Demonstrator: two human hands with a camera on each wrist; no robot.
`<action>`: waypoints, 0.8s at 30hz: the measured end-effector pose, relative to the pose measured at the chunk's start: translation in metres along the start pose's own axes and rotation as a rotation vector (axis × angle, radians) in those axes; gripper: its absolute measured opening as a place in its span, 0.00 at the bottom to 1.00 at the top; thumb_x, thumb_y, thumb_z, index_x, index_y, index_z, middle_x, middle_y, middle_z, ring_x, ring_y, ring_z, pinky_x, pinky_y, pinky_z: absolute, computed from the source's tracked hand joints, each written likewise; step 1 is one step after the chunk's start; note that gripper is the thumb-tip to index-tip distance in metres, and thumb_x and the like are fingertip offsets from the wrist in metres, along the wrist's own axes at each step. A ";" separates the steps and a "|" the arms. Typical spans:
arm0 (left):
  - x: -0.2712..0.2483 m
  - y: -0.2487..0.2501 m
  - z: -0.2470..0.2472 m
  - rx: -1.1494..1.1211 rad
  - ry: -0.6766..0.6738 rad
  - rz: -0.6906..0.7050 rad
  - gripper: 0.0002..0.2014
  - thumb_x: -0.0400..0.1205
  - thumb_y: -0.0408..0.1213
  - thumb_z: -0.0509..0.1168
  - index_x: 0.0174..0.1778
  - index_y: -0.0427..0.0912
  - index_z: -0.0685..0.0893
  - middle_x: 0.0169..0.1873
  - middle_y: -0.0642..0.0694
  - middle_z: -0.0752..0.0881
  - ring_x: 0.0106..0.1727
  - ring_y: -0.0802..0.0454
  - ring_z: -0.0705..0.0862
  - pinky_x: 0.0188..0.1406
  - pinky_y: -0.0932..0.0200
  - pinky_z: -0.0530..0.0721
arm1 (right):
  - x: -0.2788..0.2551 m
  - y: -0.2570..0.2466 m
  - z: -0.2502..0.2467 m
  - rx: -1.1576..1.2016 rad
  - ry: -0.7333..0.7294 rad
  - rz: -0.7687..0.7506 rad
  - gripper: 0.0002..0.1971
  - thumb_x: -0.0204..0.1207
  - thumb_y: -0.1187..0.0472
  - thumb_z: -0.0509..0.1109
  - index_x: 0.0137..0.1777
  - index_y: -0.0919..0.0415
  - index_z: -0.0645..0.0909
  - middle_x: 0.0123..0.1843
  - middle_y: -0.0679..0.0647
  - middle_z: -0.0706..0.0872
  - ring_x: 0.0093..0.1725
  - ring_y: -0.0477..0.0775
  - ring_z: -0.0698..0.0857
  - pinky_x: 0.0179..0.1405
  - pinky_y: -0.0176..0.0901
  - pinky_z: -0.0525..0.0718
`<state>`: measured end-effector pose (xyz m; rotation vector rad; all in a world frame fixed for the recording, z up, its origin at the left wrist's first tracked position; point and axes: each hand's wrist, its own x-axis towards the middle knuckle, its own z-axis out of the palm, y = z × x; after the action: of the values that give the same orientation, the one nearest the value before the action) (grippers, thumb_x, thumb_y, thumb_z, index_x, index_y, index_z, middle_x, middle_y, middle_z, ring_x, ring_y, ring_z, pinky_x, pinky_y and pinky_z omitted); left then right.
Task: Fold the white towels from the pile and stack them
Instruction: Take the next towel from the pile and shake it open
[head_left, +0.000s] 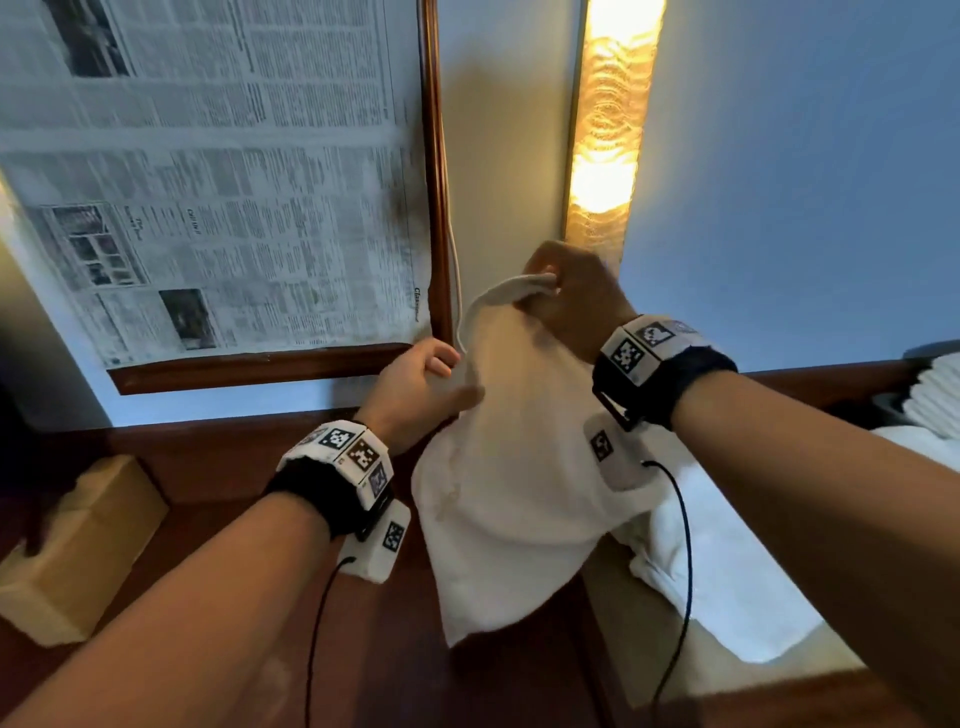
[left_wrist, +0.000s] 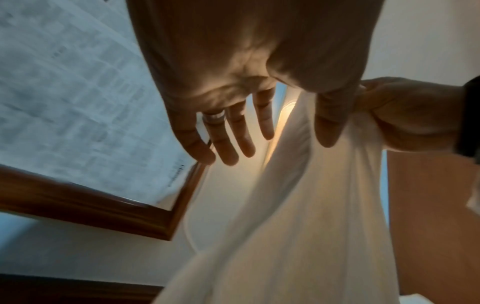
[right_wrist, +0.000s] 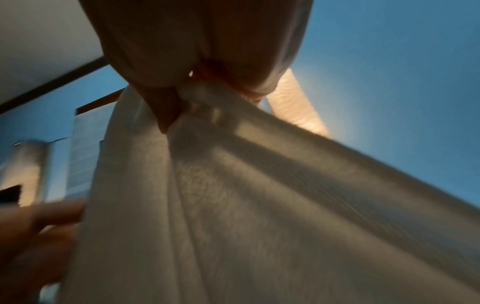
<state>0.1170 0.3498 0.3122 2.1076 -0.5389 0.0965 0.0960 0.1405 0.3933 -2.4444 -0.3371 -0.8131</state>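
head view — towel (head_left: 519, 493) hides wall lamp (head_left: 608, 130) base.

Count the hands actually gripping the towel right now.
1. The right hand pinches the towel at its top corner. The left hand is beside its edge, fingers straight, only the thumb touching it.

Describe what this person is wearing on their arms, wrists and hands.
Both forearms are bare, with no sleeves showing. Each wrist carries a black strap topped with white blocks bearing black-and-white square markers, plus a white box hanging below with a thin black cable. The left hand wears a silver ring on one finger. The right hand shows no ring that can be seen.
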 end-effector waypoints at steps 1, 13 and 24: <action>0.005 0.010 0.009 -0.076 -0.038 0.010 0.24 0.69 0.55 0.81 0.57 0.57 0.80 0.52 0.51 0.86 0.52 0.52 0.87 0.51 0.51 0.87 | 0.002 -0.003 0.005 -0.034 -0.061 -0.037 0.06 0.77 0.62 0.75 0.49 0.57 0.80 0.43 0.50 0.84 0.39 0.48 0.81 0.34 0.30 0.72; 0.058 0.042 0.034 0.027 0.078 0.211 0.11 0.86 0.38 0.67 0.38 0.41 0.85 0.28 0.48 0.78 0.31 0.55 0.75 0.35 0.56 0.71 | -0.011 0.100 -0.015 -0.009 -0.337 0.121 0.17 0.75 0.60 0.78 0.27 0.40 0.86 0.34 0.52 0.85 0.38 0.49 0.82 0.44 0.45 0.80; 0.078 0.062 0.043 -0.052 0.211 0.255 0.22 0.82 0.33 0.63 0.26 0.61 0.85 0.20 0.61 0.77 0.25 0.65 0.70 0.29 0.61 0.65 | -0.010 0.192 -0.008 -0.159 -0.347 0.120 0.10 0.80 0.54 0.72 0.43 0.59 0.89 0.32 0.51 0.82 0.40 0.57 0.82 0.40 0.43 0.74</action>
<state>0.1558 0.2590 0.3574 1.9413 -0.6715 0.4409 0.1591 -0.0227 0.3138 -2.7261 -0.2561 -0.3746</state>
